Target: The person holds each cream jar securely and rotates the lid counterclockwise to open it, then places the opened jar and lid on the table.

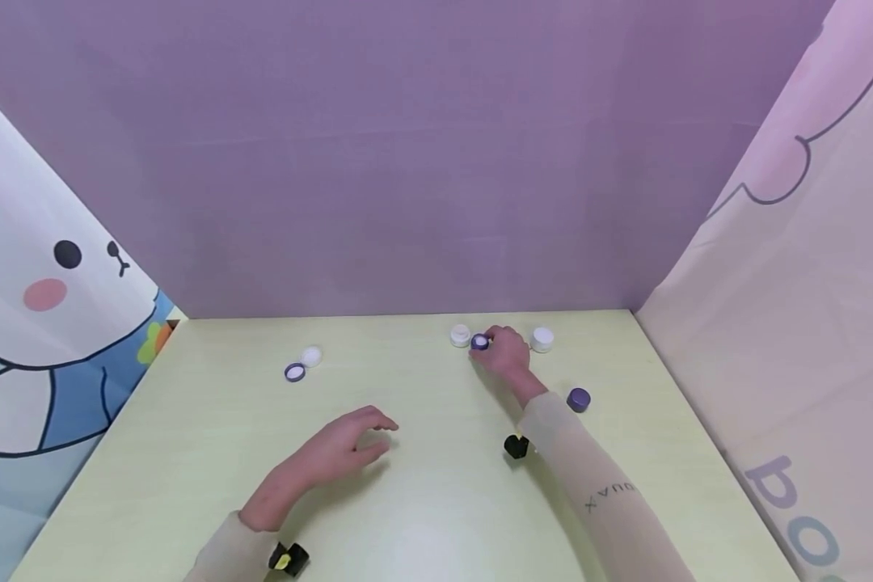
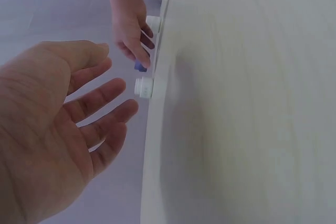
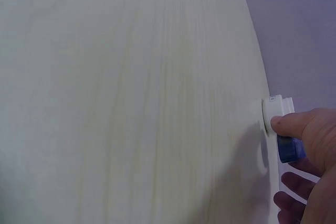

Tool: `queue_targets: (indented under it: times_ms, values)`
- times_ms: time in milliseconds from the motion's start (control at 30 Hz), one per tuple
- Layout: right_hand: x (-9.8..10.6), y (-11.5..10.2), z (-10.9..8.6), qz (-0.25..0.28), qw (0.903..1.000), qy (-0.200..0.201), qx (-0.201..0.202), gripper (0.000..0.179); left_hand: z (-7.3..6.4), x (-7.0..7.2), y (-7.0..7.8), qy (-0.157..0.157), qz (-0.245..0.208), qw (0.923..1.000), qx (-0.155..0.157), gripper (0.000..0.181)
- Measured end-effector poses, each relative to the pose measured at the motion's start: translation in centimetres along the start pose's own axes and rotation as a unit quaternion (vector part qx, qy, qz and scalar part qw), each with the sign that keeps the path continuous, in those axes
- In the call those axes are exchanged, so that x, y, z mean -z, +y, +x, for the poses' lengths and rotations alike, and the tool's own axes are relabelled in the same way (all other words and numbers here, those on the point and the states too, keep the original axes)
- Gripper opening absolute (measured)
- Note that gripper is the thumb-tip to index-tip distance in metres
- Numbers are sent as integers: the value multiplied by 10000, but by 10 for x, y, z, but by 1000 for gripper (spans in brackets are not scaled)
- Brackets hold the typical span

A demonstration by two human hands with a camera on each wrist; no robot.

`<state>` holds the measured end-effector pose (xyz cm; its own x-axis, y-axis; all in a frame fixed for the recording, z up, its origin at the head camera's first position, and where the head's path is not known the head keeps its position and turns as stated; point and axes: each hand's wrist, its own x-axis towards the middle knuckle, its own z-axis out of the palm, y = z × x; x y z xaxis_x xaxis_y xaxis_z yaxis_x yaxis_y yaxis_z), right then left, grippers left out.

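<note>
My right hand (image 1: 505,353) is at the back of the table and pinches a small purple-blue screw cap (image 1: 479,342), its pale inside facing up. Just left of that cap stands an open white jar (image 1: 461,335); its threaded neck shows on the white jar (image 3: 275,113) in the right wrist view. There the thumb overlaps the jar, with the blue cap (image 3: 289,149) below; whether thumb and jar touch I cannot tell. Over the front-middle of the table hovers my left hand (image 1: 342,446), fingers loosely bent, holding nothing.
Another white jar (image 1: 541,339) stands right of the right hand. A purple cap (image 1: 578,399) lies near the right forearm. Farther left, a purple ring-shaped cap (image 1: 294,372) lies beside a small white round piece (image 1: 311,356). A purple wall (image 1: 407,162) closes the back.
</note>
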<state>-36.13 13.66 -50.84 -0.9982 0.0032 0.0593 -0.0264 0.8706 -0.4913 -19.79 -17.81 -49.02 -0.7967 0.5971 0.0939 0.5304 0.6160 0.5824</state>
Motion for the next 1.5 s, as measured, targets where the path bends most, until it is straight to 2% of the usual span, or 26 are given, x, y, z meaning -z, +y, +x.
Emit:
queue_targets:
  times_ms: [167, 333, 700, 1100, 1500]
  values:
    - [-1, 0, 4, 82, 9999, -21, -55, 42, 3, 1, 6, -57, 47, 10000, -34, 28]
    - [-4, 0, 6, -3, 10000, -51, -68, 41, 8, 2, 18, -239, 123, 9993, -274, 30]
    - [-8, -5, 8, 96, 9999, 7, -128, 37, 29, 0, 36, -434, 206, 9977, -472, 31]
    - [-12, -6, 7, 89, 9998, 112, -164, 38, 36, -1, 42, -579, 144, 9970, -496, 30]
    - [-12, -4, 7, 66, 9994, 25, -332, 44, 39, -2, 40, -427, 27, 9983, -394, 30]
